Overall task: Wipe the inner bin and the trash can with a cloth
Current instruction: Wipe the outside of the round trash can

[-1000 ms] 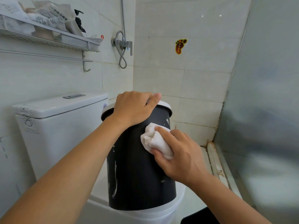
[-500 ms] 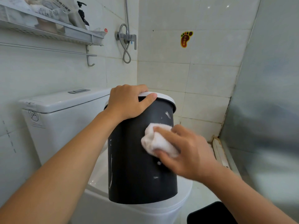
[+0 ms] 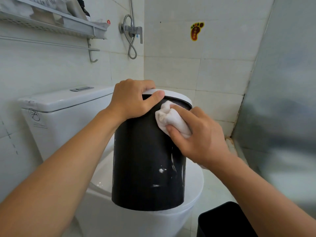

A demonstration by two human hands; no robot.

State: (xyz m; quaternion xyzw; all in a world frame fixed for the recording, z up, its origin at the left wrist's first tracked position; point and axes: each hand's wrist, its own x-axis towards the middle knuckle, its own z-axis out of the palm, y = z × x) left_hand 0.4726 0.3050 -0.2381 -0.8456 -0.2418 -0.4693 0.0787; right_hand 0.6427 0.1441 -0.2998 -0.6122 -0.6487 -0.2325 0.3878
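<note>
Cloth moved up under rim, right hand gripping it, left hand clasping trash can

The trash can, set on the toilet lid, is gripped by the left hand; a white cloth is pressed against it by the right hand.

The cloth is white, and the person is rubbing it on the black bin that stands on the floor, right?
Not quite. The white cloth is in the right hand, pressed against the black bin, but the bin stands on the closed toilet lid, not on the floor. The left hand grips its white rim. The head view shows this.
</note>
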